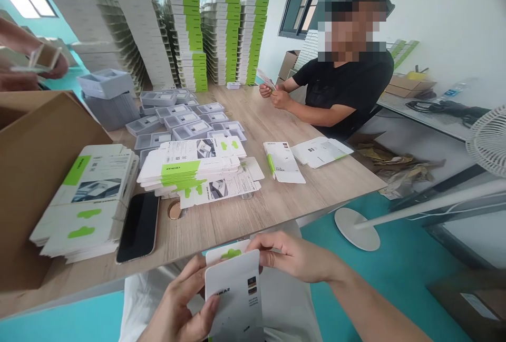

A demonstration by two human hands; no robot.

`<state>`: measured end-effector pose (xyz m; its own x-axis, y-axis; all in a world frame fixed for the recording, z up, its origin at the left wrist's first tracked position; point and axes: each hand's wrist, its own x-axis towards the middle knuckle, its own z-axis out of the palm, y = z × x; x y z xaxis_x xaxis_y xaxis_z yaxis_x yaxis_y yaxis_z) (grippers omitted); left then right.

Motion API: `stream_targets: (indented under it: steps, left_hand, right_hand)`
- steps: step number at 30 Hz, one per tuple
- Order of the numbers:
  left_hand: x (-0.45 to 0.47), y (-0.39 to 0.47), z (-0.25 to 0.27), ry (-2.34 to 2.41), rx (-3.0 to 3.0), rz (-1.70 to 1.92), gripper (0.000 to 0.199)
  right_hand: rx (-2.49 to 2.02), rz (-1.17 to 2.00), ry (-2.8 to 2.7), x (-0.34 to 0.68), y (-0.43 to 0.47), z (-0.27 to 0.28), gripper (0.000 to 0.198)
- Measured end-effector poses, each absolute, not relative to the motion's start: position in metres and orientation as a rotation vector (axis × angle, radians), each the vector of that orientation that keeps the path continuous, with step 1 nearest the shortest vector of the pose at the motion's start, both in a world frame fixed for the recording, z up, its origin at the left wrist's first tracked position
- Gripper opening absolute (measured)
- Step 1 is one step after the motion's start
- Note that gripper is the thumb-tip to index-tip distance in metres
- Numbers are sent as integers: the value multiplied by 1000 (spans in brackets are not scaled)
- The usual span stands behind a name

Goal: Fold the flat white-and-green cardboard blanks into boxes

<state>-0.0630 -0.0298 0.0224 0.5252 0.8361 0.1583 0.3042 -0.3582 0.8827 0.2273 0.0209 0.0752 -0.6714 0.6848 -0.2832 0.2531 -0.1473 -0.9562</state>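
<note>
White carton [235, 302] right up in front of me, over my lap and just off the near edge of the surface [308, 197]. Its long axis runs up and away from me, leaning a touch, bottom end cut off by the view. Left hand [185, 297] is closed around the left long edge, thumb flat on the front panel, so that side's doing the steadying, I'd say. Right hand [292, 255] is kept narrow, thumb and fingers on the top right corner, which makes it the one nearer the flap end; the front flap hides exactly what it's got pinched. Behind that sits the rear flap [230, 254] with the green hanger mark, both flaps standing up with a gap between. Flattened cartons [190, 168] are piled ahead, slightly left, grey trays [192, 130] beyond them.
</note>
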Motion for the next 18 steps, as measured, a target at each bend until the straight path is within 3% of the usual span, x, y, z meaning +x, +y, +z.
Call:
stream_targets:
  steps: [6,14,18]
  left_hand:
    - [-63,-27,21,936,1930,733,52]
    - [-60,-34,21,1053,1884,850,45]
    - [-57,-36,25,1047,1797,840,44]
  right_hand:
    - [-1018,1940,-1823,226,25,76,64]
    - [-1282,1719,-1647,216,7,77,45]
    - [-1084,1808,-1647,212,-2,73,52]
